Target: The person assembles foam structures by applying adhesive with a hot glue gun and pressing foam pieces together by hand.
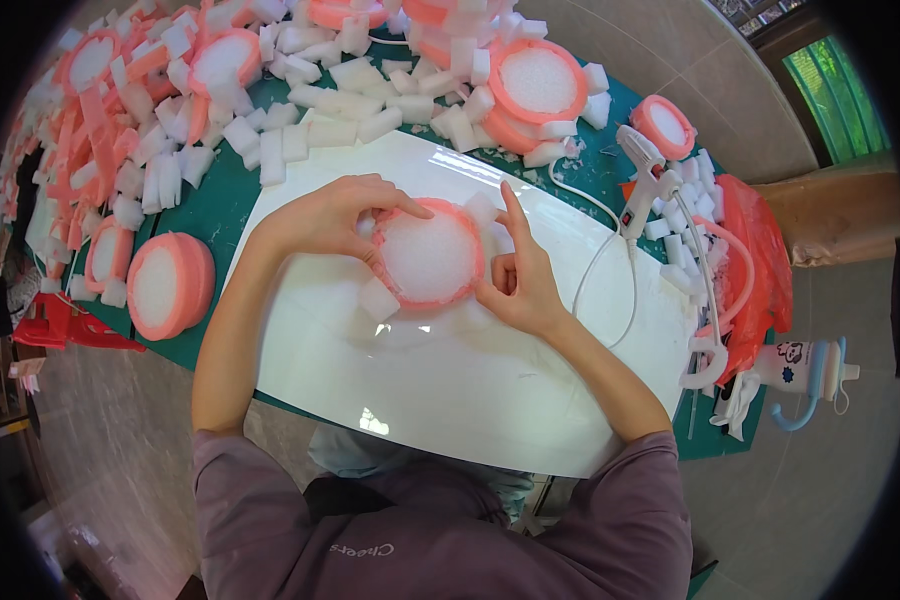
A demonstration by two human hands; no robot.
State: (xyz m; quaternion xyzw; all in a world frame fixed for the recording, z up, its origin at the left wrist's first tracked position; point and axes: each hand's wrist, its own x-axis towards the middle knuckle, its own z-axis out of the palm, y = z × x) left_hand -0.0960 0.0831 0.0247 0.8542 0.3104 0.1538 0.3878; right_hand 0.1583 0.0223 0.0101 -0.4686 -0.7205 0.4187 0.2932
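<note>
A round foam piece (pixel 430 254), white and fluffy-looking in the middle with a pink foam rim, lies on the glossy white board in front of me. My left hand (pixel 345 222) grips its left side, fingertips over the top edge and thumb at the lower left. On the opposite side, my right hand (pixel 522 280) presses its thumb to the rim. The right index finger points up beside a small white foam block (pixel 482 209) at the rim's upper right, while the other fingers curl in. Another white block (pixel 378 299) sits against the lower left rim.
White foam blocks (pixel 335 103) and pink foam strips (pixel 95 150) crowd the far side. Similar round pieces (pixel 170 285) stand at left and far right. A white corded glue gun (pixel 640 180), a red plastic bag (pixel 745 260) and a cup (pixel 805 365) are at right.
</note>
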